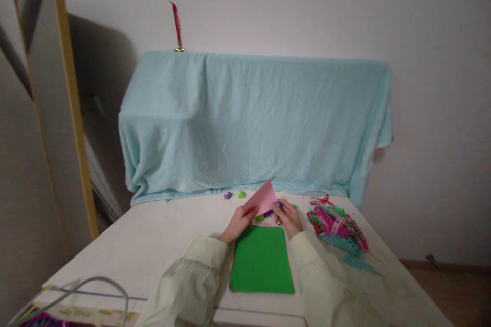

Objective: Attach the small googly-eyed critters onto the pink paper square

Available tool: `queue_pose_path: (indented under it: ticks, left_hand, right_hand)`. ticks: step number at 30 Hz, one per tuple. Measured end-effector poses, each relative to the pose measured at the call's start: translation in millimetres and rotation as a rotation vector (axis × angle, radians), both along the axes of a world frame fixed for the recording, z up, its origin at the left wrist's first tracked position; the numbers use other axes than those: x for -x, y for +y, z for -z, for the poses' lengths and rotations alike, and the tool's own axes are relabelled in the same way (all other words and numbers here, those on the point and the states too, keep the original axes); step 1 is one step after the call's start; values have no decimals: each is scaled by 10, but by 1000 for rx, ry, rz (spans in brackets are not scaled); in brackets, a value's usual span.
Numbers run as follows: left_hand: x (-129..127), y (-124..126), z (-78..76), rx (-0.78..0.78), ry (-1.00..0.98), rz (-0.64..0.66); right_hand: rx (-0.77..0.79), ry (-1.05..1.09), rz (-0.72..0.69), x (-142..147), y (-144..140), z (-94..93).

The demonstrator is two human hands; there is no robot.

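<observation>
A sheet of pink paper (262,198) is raised and tilted above the table, its left part pinched by my left hand (240,224). At the paper's right edge, my right hand (288,217) is closed around a small purple craft punch (276,204). Below the paper and partly hidden lies a green punch (261,218), with another purple piece beside it. Closer to me, a stack of paper topped by a green sheet (263,260) rests flat on the table between my forearms.
A purple punch (227,195) and a green punch (241,194) stand near the table's back edge. To the right is a heap of hole-punched coloured paper strips (339,227). A light blue cloth (261,122) drapes behind; a grey cable (103,280) curves at front left.
</observation>
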State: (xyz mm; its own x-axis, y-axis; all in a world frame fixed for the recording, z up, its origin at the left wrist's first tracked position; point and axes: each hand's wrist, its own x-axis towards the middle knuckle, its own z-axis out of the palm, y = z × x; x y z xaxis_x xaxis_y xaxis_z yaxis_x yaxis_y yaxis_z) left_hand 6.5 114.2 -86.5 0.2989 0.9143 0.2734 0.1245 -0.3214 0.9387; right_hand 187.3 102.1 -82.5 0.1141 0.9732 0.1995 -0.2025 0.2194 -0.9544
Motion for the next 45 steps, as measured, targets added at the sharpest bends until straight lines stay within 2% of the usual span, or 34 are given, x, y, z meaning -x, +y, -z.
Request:
queue_pose_path:
  ticks: [7, 14, 18, 24, 28, 36, 45]
  left_hand:
    - [35, 16, 6, -2, 67, 45]
    - [15, -3, 14, 12, 41, 77]
    - [18, 10, 35, -15, 46, 39]
    - [19, 15, -8, -28, 41, -64]
    - [12, -5, -49, -19, 34, -102]
    - [7, -9, -21, -28, 5, -43]
    - [7, -43, -67, -44, -2, -19]
  right_hand:
    - [0, -48, 0, -39, -38, -41]
    - [66, -32, 0, -77, -30, -37]
    - [96, 15, -40, -32, -11, -31]
    - [36, -5, -105, -33, -21, -26]
    - [22, -33, -81, -25, -23, -2]
    - [13, -38, -67, 6, 13, 50]
    - [-9, -76, -47, 0, 26, 60]
